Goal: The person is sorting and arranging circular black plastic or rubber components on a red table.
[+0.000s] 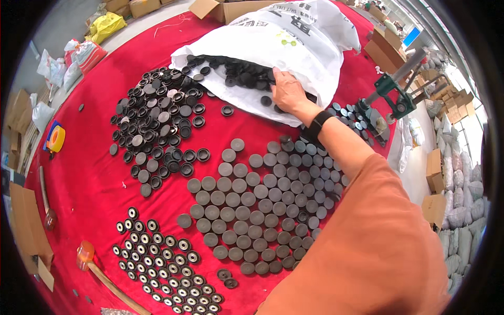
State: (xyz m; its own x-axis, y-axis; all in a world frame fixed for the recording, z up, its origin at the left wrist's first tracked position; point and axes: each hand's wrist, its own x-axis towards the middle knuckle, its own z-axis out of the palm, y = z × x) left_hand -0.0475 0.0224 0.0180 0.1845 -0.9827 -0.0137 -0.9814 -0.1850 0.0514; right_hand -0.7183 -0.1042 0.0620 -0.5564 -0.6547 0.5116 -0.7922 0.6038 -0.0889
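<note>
My right hand (287, 92), with a black band on its wrist, is at the mouth of a large white bag (315, 63). Its fingers are curled at the bag's upper lip, and their tips are partly hidden. Black round plastic caps (244, 73) fill the opening beside the fingers, and a few lie on the bag's lower flap. A loose heap of similar caps (157, 113) has spread out to the left of the bag. Below my forearm, many grey-topped discs (241, 212) lie flat, close together. My left hand is out of view.
Black rings with metal bearings (157, 249) form a group at the lower left, near a mallet (85, 252). A hammer (50, 218) and yellow tape dispenser (56, 138) lie along the left edge. At right stands a green hand press (391, 94) beside shiny discs (349, 113) on red cloth (89, 173).
</note>
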